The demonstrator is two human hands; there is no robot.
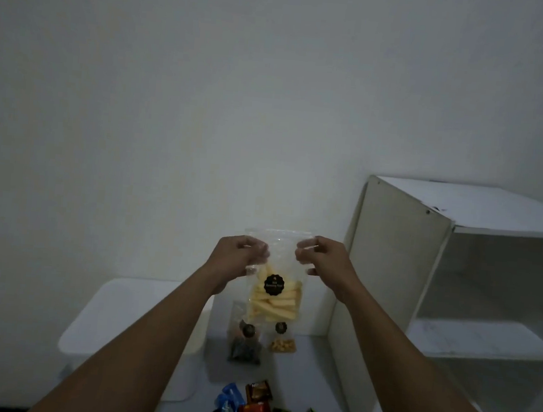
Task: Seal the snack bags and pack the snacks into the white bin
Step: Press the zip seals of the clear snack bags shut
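**Stick bag held up in two hands, outside the bin**

The white bin (118, 317) sat on the table (309, 371) at the far left, at about 8 o'clock from the raised bag. The left forearm crossed over its near right corner. What lay inside it could not be made out in the dim light.

The left hand (237, 255) was curled, its fingers and thumb pinching the upper left edge of the stick bag (275, 290). This clear pouch hung upright in the air at the middle of the view. Pale yellow sticks filled its lower half and a round black label sat on its front. Whether its top strip was pressed closed could not be told.

Below it, at 6 o'clock, two smaller pouches stood on the table. The dark bag (244, 343) was on the left and the nut bag (282, 340) just beside it on the right, both partly hidden by the raised pouch. Further toward 6 o'clock, at the bottom edge, lay a heap of wrapped candies (260, 409) in blue, brown, red and green.

The right hand (321, 258) was likewise curled and pinched the bag's upper right edge, level with the left.

At 3 o'clock stood a white shelf (400, 248), its open side facing right.
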